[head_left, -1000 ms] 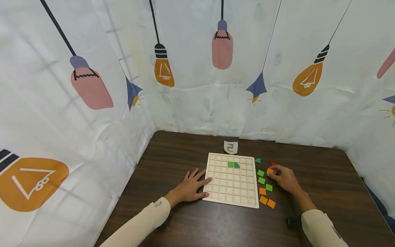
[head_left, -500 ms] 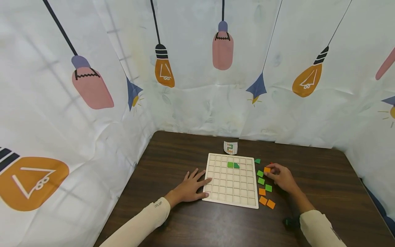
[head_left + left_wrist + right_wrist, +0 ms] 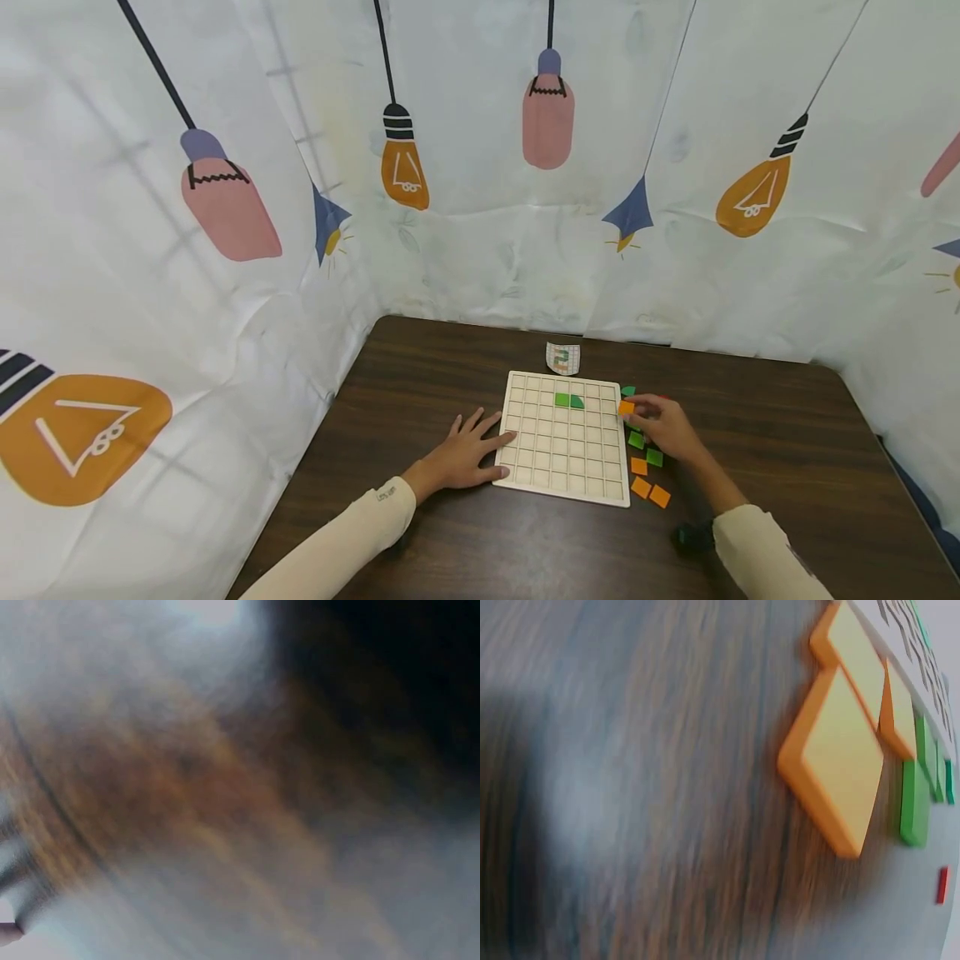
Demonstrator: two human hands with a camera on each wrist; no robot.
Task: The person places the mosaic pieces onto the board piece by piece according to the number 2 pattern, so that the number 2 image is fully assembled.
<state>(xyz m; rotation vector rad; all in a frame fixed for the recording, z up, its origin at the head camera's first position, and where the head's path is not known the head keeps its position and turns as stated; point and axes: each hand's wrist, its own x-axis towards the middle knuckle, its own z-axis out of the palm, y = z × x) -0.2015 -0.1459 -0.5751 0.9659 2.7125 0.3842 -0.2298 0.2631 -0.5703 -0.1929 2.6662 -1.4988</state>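
Observation:
My right hand (image 3: 666, 425) pinches an orange square tile (image 3: 626, 407) between thumb and fingers at the right edge of a pale gridded board (image 3: 558, 458). My left hand (image 3: 459, 460) lies with fingers spread, its fingertips on the board's left edge. On the board's upper rows sit a light green square (image 3: 562, 400) and, beside it, a dark green rounded piece (image 3: 577, 402). The left wrist view is blurred and shows only a few fingertips (image 3: 10, 930) at its lower left. In the right wrist view, the right hand and its tile are out of sight.
Right of the board lie several orange tiles (image 3: 844, 757) and green tiles (image 3: 636, 439). A dark green piece (image 3: 628, 390) and a red piece (image 3: 942, 885) are there too. A small patterned card (image 3: 562, 359) stands behind the board on the dark wooden table (image 3: 435, 358).
The right hand has carried the orange tile leftward, from the loose pieces to the board's right edge. The left hand and the pieces on the board stay put.

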